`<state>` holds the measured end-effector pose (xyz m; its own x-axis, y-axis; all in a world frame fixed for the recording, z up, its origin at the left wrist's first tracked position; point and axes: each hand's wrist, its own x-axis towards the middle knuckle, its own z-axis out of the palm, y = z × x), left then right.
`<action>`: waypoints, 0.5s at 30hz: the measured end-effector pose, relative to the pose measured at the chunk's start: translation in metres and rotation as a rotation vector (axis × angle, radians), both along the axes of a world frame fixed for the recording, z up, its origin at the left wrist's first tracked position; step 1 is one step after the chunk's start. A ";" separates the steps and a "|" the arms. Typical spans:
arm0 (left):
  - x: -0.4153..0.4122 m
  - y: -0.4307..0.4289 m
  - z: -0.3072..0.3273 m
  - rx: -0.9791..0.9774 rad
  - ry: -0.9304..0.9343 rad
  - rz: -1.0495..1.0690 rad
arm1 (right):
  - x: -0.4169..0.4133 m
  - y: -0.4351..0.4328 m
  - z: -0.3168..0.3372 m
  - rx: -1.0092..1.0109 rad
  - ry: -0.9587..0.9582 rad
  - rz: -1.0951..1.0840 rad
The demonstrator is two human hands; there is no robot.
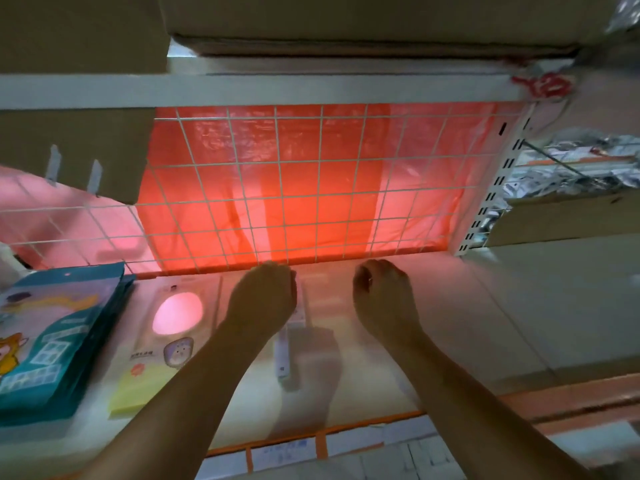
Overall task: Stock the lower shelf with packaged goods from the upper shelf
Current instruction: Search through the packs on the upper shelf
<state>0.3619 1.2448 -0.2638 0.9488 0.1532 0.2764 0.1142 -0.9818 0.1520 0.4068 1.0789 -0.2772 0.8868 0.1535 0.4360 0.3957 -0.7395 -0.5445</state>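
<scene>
Two hands, left hand and right hand, lay curled just before the wire grid upon a flat pale packet on the lower shelf; whether pinching it, indeterminable. Packet judged light, limp, slippery: take opposite edges.
</scene>
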 end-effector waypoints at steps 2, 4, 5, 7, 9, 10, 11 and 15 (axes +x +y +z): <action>0.005 -0.019 0.010 -0.005 -0.061 -0.029 | -0.003 -0.018 0.015 0.003 -0.055 0.007; 0.009 -0.041 0.020 0.001 -0.101 -0.062 | -0.005 -0.038 0.031 0.019 -0.149 -0.006; 0.009 -0.054 0.027 0.005 -0.108 -0.075 | -0.006 -0.048 0.038 0.019 -0.187 -0.015; 0.008 -0.082 0.046 -0.003 -0.144 -0.095 | -0.009 -0.070 0.052 0.017 -0.250 -0.025; 0.010 -0.107 0.058 -0.007 -0.198 -0.099 | -0.011 -0.093 0.067 0.026 -0.335 -0.031; 0.011 -0.120 0.063 -0.007 -0.223 -0.106 | -0.013 -0.106 0.074 0.033 -0.368 -0.032; 0.010 -0.132 0.069 -0.002 -0.241 -0.110 | -0.015 -0.118 0.081 0.039 -0.386 -0.031; 0.001 -0.196 0.096 -0.004 -0.291 -0.129 | -0.022 -0.178 0.108 0.059 -0.411 0.004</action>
